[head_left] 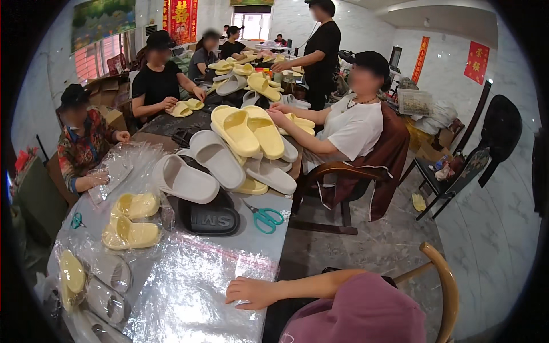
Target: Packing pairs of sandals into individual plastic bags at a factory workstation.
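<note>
My right hand (251, 292) lies palm down on a stack of clear plastic bags (183, 291) at the table's near edge. Its fingers point left, slightly bent, and nothing shows in them. My left hand is out of view. Beyond the bags are a black slipper (209, 217) and teal-handled scissors (267, 220). A pair of yellow slippers (132, 234) sits on clear plastic to the left. Nearer, at the lower left, lie grey slippers (106, 300) in clear wrapping and a yellow slipper (72, 274). A pile of grey slippers (186, 178) and yellow slippers (239, 130) rises mid-table.
Several people sit or stand around the long table (266, 251). One in a white shirt (354, 123) sits on the right; one in a flowered top (86, 143) handles plastic at left. Small teal snips (77, 220) lie left. A wooden chair (443, 280) stands at lower right.
</note>
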Motion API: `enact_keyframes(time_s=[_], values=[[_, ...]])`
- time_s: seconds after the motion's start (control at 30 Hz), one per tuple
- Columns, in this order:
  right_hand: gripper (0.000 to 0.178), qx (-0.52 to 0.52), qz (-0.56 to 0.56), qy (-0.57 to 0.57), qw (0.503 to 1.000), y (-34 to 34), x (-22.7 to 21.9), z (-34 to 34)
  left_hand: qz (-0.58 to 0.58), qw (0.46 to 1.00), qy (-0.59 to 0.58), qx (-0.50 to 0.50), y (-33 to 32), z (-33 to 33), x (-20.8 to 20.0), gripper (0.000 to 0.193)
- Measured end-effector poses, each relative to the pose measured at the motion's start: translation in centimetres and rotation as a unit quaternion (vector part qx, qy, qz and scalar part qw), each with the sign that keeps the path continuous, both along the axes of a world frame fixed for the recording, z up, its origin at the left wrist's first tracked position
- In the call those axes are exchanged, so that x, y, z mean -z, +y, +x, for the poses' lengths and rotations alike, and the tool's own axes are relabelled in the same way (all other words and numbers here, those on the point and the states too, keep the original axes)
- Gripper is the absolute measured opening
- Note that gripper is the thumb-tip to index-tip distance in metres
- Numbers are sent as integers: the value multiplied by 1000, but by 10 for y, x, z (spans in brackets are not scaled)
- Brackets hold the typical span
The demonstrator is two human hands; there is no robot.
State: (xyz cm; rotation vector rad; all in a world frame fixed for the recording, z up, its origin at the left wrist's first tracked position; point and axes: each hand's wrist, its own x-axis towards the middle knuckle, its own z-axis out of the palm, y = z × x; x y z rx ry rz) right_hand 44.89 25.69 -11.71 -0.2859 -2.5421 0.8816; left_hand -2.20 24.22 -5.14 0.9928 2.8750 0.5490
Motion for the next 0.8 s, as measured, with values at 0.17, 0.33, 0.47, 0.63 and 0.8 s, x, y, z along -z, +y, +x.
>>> enact_keyframes(time_s=[0.17,0.33,0.47,0.63,0.8], values=[[27,16,-8,-13,1000,4,-2,5,-80,993,66,-46,-54,-73,23,47],[25,15,0,-25,1000,8,-8,8,-169,969,154,-87,-122,-149,2,47],[25,17,7,-35,999,7,-9,11,-232,947,202,-89,-138,-186,-9,47],[30,32,36,-67,997,7,-4,8,-318,917,214,-113,-205,-216,12,47],[62,51,28,-130,990,2,-24,0,-442,846,207,-217,-434,-229,-14,48]])
